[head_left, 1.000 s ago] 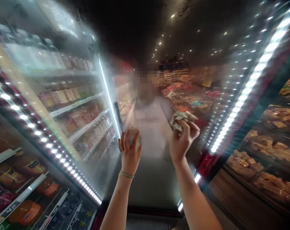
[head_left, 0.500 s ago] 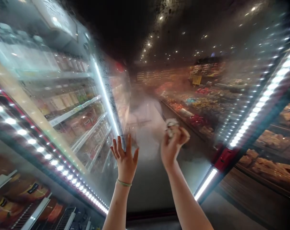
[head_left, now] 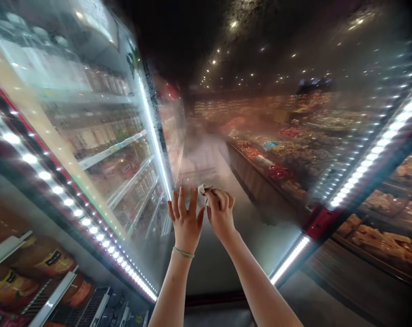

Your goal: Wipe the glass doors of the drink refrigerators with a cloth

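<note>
Squarely in the middle of the head view, the two hands are raised close together before a fogged glass door point(head_left: 209, 265) of a refrigerated case. The left hand point(head_left: 185, 222) is open, its fingers spread and pointing up, with nothing in its grip; a thin green band point(head_left: 183, 252) circles its wrist. The right hand point(head_left: 220, 213) is closed in a pinch on a crumpled white cloth point(head_left: 203, 194), which pokes out between its fingers and the left hand's fingertips. Whether the cloth or the left fingers touch the glass, I cannot tell.

The cloth looks light, limp and easily bunched, so it will likely give no stiffness to push against and will fold under pressure. The bunched mass in the right hand's fingers seems the surest place to hold it, since a loose corner would likely slide or flop.

Shelves of packaged goods point(head_left: 114, 154) stand behind the glass to the left, beside a bright LED strip point(head_left: 289, 260) on the door frame at lower right. A red latch point(head_left: 320, 223) sits on the frame beyond it, with packaged baked goods point(head_left: 386, 243) behind the next pane.
</note>
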The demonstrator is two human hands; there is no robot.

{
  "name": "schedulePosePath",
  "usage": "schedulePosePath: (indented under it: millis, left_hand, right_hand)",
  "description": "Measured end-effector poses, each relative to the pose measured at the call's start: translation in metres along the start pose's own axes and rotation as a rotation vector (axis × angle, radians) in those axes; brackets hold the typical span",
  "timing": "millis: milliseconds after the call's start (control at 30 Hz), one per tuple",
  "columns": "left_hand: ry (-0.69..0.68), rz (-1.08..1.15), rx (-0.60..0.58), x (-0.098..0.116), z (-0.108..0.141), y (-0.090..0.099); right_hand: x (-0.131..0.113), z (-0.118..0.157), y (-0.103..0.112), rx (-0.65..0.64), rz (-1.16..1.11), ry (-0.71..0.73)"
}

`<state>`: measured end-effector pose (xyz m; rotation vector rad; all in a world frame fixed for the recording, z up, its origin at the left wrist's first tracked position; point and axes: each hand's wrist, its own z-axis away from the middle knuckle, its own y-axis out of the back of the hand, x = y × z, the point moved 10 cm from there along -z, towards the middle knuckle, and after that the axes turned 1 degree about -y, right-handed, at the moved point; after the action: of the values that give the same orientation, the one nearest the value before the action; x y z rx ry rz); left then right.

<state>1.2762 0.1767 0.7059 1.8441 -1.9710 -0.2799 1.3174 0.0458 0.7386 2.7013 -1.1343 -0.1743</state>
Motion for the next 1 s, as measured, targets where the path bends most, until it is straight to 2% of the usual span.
schedulePosePath:
  millis: [67,167,233,267,333,400,433,467,567,600,633,667,733,800,833,900,1000]
  left_hand:
    - [0.003,0.005,-0.014,-0.008,0.001,0.002]
    - [0.061,0.001,-0.011,-0.022,0.001,0.007]
    - [0.093,-0.001,-0.002,-0.029,0.001,0.009]
    - [0.105,0.003,-0.002,-0.032,0.001,0.010]
    - [0.135,0.012,-0.002,-0.044,0.002,0.013]
    - [0.174,0.013,0.007,-0.064,0.004,0.018]
    - [0.187,0.010,0.014,-0.075,0.005,0.022]
    - [0.191,0.006,0.018,-0.087,0.006,0.026]
    - [0.159,-0.012,0.013,-0.112,0.008,0.034]
    - [0.142,-0.023,0.004,-0.117,0.009,0.036]
    - [0.122,-0.036,-0.005,-0.119,0.010,0.037]
    - [0.105,-0.050,-0.010,-0.120,0.010,0.038]
    - [0.072,-0.074,-0.018,-0.121,0.012,0.039]
    - [0.051,-0.082,-0.029,-0.122,0.014,0.038]
    - [0.046,-0.082,-0.038,-0.124,0.015,0.038]
    - [0.041,-0.078,-0.051,-0.125,0.017,0.036]
    - [0.049,-0.076,-0.060,-0.126,0.019,0.034]
  right_hand:
    - [0.005,0.004,0.002,0.017,0.015,-0.020]
    - [0.044,-0.004,0.030,0.279,0.092,-0.292]
    - [0.045,-0.014,0.030,0.338,0.115,-0.365]
    - [0.033,-0.020,0.021,0.293,0.114,-0.324]
    - [-0.004,-0.021,-0.006,0.111,0.076,-0.138]
    - [-0.031,-0.005,-0.025,-0.034,0.030,0.018]
    - [-0.033,0.004,-0.027,-0.047,0.030,0.032]
    - [-0.025,0.010,-0.023,-0.010,0.046,-0.012]
    - [0.014,0.012,0.004,0.255,0.122,-0.329]
    - [0.017,0.009,0.008,0.317,0.134,-0.404]
    - [0.010,0.003,0.005,0.338,0.137,-0.423]
    - [-0.006,-0.005,-0.003,0.311,0.131,-0.383]
    - [-0.055,-0.015,-0.031,0.158,0.087,-0.188]
    - [-0.095,-0.006,-0.054,0.011,0.024,-0.010]
    - [-0.102,0.002,-0.057,-0.017,0.011,0.016]
    - [-0.086,0.011,-0.048,0.064,0.044,-0.080]
    - [-0.048,0.006,-0.021,0.296,0.135,-0.322]
